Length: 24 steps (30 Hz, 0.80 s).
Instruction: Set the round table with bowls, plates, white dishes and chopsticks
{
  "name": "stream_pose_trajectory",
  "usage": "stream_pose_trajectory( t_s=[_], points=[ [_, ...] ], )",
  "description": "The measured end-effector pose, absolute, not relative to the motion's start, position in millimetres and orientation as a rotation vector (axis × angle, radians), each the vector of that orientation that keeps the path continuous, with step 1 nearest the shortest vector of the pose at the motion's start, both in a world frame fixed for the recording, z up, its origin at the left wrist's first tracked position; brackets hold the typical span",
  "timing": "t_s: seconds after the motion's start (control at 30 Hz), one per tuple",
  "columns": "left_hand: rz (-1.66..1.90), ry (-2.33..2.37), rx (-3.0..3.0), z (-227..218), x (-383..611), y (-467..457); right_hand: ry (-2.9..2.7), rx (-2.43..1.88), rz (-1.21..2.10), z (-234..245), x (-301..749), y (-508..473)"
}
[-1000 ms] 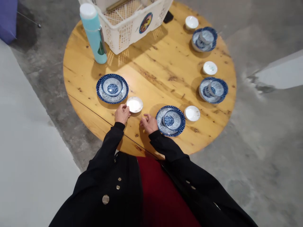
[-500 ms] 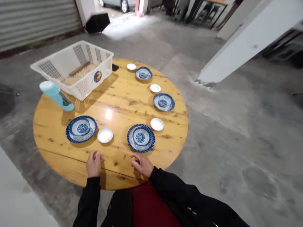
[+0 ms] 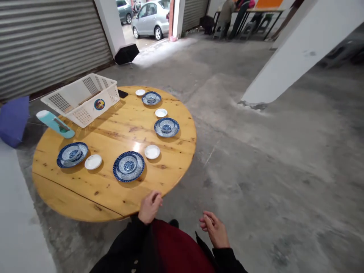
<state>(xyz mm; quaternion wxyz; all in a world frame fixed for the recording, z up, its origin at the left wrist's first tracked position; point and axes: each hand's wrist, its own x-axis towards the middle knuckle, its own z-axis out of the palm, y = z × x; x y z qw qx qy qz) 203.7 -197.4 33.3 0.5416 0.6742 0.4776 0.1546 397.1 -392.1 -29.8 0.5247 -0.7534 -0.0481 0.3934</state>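
Since neither hand grips anything, grip state is simple: both empty, fingers loosely curled, not closed on any object. Left hand (image 3: 149, 207) is at the near edge of the round pine table (image 3: 93, 201); can't confirm contact with the wood from this view. Right hand (image 3: 214, 228) is out past the rim, above the concrete floor (image 3: 273, 182), well apart from the table.

Nearest to the left hand: a blue-rimmed plate (image 3: 121, 176) with a blue-and-white bowl (image 3: 128, 165) on it, and a small white dish (image 3: 152, 151) just beyond. Neither is touched.

Further along the tabletop: three more plate-and-bowl sets (image 3: 166, 127) and three more white dishes (image 3: 93, 162), spaced in an arc. Far side: white plastic basket (image 3: 79, 100), turquoise flask (image 3: 55, 124) on its side next to it, black phone (image 3: 123, 93) by the basket's corner.

Bottom of frame: black sleeve (image 3: 227, 261), dark red garment (image 3: 176, 246). Background: roller shutter (image 3: 51, 45), silver car (image 3: 150, 19), people at a far table (image 3: 227, 15).
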Motion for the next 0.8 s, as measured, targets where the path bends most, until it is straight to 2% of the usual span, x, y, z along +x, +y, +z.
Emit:
stream_pose_trajectory(
  t_s=[0.17,0.4,0.6,0.8],
  points=[
    [0.089,0.832,1.977,45.2,293.1,-232.6,0.028,-1.802,0.883,-42.1,442.6,-441.7],
    [-0.091,0.863,2.157,42.9,375.3,-221.2,-0.009,-1.764,0.915,-51.3,494.4,-427.6],
    [-0.114,0.827,2.118,30.4,476.9,-188.3,-0.052,-1.840,0.945,-42.2,586.5,-392.5],
    [-0.007,0.864,2.056,41.4,578.3,-135.1,-0.016,-1.917,0.932,-20.3,695.1,-372.7]
  ],
)
